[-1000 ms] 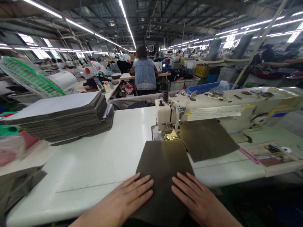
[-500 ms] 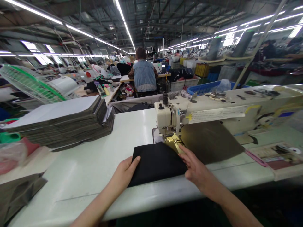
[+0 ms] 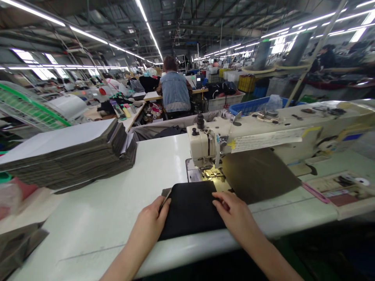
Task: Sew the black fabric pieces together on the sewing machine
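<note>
A folded dark fabric piece (image 3: 190,208) lies on the white table (image 3: 111,210) just in front of the sewing machine (image 3: 263,134). My left hand (image 3: 150,224) grips its left edge, fingers curled around the fold. My right hand (image 3: 234,212) lies on its right side, fingers closed together and pressing down near the lit needle area (image 3: 213,171). Another flat olive-grey fabric piece (image 3: 258,173) lies under the machine arm to the right.
A tall stack of grey fabric pieces (image 3: 70,156) topped with white sheet stands at the left. More dark fabric (image 3: 17,244) lies at the lower left. A tray of small parts (image 3: 342,189) sits at the right. A person in a denim vest (image 3: 175,91) sits ahead. A green fan (image 3: 29,105) stands left.
The flat olive piece under my palms was folded over, showing its dark side. Both hands moved forward to the fold, then drew it slightly back from the needle.
</note>
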`<state>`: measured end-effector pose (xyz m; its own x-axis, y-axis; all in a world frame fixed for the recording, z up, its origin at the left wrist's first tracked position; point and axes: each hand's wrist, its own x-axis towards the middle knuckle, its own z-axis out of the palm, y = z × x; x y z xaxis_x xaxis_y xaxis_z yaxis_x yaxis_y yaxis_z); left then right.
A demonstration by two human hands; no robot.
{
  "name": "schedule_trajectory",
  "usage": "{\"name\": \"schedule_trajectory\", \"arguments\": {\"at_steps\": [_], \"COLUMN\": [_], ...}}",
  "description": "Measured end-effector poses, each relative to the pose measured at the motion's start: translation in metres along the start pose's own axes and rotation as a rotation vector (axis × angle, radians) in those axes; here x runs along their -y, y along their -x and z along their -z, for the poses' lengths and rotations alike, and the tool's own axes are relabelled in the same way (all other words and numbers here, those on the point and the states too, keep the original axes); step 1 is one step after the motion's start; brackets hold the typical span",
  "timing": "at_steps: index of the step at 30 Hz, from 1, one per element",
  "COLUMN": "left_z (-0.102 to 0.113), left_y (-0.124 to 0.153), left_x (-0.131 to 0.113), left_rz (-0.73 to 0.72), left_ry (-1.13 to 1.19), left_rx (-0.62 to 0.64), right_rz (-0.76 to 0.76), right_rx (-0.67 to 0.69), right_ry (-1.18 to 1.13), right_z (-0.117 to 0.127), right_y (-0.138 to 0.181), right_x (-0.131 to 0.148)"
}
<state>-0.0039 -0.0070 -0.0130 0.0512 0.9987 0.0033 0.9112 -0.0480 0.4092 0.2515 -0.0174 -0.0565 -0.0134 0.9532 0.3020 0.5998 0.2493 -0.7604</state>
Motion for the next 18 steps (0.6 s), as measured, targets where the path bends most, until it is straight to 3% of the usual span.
{"name": "schedule_trajectory", "arguments": {"at_steps": [18], "left_z": [0.002], "left_y": [-0.010], "left_x": [-0.011], "left_rz": [0.174], "left_ry": [-0.170], "left_rx": [0.122], "right_rz": [-0.103], "right_rx": [0.162], "right_ry": [0.089], "right_z": [0.001], "right_y": [-0.016], "right_x": [0.006]}}
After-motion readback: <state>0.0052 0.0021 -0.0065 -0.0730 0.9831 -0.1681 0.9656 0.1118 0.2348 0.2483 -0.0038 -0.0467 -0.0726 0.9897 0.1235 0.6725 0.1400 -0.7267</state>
